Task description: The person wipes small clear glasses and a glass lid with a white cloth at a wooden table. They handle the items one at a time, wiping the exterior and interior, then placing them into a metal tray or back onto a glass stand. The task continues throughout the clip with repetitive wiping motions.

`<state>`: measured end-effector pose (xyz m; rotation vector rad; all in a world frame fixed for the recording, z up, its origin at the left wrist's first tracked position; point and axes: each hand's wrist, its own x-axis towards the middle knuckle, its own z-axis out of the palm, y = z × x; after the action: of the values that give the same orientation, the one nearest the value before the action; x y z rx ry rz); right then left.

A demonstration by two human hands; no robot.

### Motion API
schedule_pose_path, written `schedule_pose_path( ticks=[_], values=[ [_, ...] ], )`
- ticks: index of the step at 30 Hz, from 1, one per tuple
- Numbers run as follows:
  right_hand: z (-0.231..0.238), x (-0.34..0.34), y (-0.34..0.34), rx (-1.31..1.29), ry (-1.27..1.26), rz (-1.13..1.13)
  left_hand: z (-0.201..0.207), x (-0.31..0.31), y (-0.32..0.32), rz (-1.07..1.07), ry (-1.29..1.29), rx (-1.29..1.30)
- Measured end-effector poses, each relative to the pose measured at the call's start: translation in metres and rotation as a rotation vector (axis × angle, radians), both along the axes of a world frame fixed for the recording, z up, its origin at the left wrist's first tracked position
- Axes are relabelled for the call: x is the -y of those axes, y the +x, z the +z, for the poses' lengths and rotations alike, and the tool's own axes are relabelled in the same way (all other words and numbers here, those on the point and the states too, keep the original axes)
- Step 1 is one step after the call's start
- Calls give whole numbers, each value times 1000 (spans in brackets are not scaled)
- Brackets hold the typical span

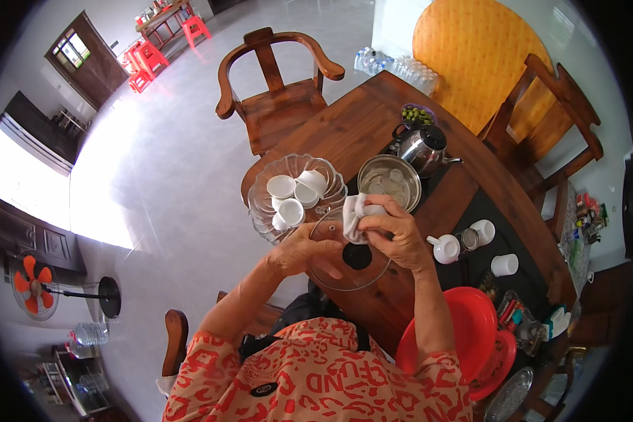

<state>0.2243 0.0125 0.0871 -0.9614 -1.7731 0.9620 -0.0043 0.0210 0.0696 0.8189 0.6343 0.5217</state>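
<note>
A clear glass lid with a black knob is held up in front of me, over the near edge of the table. My left hand grips its left rim, thumb lying across the glass. Against the lid's far right part, my right hand pinches a white cloth. Just beyond the lid stands a clear glass bowl with several white cups in it. To its right sits a round metal pot with what look like clear glass pieces inside.
A steel kettle and a bowl of green fruit stand farther back on the wooden table. At the right are a white teapot, white cups and a red basin. A wooden armchair stands across the table.
</note>
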Motion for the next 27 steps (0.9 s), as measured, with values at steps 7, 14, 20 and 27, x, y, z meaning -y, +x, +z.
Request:
schedule_pose_path(
  ticks=[7,14,20,27],
  values=[
    [15,-4,-35,364,494,86,-15,8,-2,68,276,-197],
    [1,-8,-12,200,424,-146,2,8,-1,136,126,79],
    [-31,12,-9,161,317,-397,-1,9,5,233,89,192],
    [-52,42,-19,194,337,-518,-9,12,7,285,17,253]
  ],
)
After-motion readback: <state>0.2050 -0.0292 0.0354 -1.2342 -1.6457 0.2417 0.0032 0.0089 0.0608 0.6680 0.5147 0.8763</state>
